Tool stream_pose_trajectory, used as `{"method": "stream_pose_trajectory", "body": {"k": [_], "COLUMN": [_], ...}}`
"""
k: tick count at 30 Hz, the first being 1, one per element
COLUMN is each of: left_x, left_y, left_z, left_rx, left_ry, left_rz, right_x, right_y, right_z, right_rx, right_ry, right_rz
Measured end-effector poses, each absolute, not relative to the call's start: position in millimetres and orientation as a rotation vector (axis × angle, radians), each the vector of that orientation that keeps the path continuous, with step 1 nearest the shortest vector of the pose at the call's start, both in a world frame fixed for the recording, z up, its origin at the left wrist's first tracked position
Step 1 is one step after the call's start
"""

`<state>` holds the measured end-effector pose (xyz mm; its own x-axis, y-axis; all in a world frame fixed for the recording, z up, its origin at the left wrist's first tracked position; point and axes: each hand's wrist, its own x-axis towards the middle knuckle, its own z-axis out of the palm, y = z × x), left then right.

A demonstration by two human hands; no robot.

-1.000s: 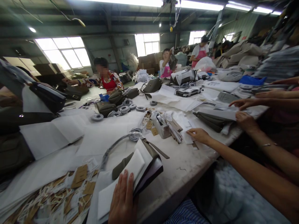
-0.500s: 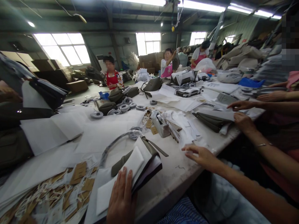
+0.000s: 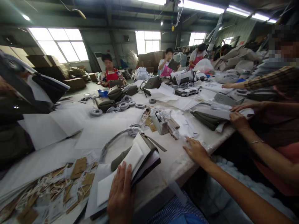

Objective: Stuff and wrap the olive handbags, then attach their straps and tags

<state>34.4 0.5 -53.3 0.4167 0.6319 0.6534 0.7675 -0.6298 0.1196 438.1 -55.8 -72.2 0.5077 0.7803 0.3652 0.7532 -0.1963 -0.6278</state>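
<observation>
My left hand lies with its fingers stretched flat on a white foam sheet. That sheet rests on an olive-grey handbag lying on its side near the table edge. A wrapped handle curves away from the bag, and a strap sticks out beyond it. My right hand is over the table edge with fingers apart, close to loose white slips. It appears to hold nothing. Below the edge, a translucent strip shows against my clothing.
Brown tags with white strings are heaped at left. A tape dispenser stands mid-table, with wrapped rings and white sheets beyond. A co-worker's hands work on another bag at right.
My right hand has turned and spread its fingers, shifting slightly. A translucent strip now shows below the table edge. My left hand stays on the foam sheet. A plaid-sleeved arm reaches in at far right.
</observation>
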Motion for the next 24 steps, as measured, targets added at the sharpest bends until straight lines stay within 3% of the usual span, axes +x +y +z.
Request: {"method": "stream_pose_trajectory", "body": {"k": [7, 15, 24], "left_x": [31, 30, 30], "left_y": [-2, -2, 0], "left_z": [-51, -49, -55], "left_rx": [-2.452, -2.419, -2.370], "left_ry": [-1.268, -1.254, -1.208], "left_rz": [-1.056, -1.072, -0.997], "right_x": [420, 350, 304], "right_y": [-39, 27, 142], "right_z": [-57, -53, -50], "right_rx": [-1.827, -1.504, -1.471], "right_ry": [-1.030, -1.039, -1.316], "right_rz": [0.298, 0.956, 0.975]}}
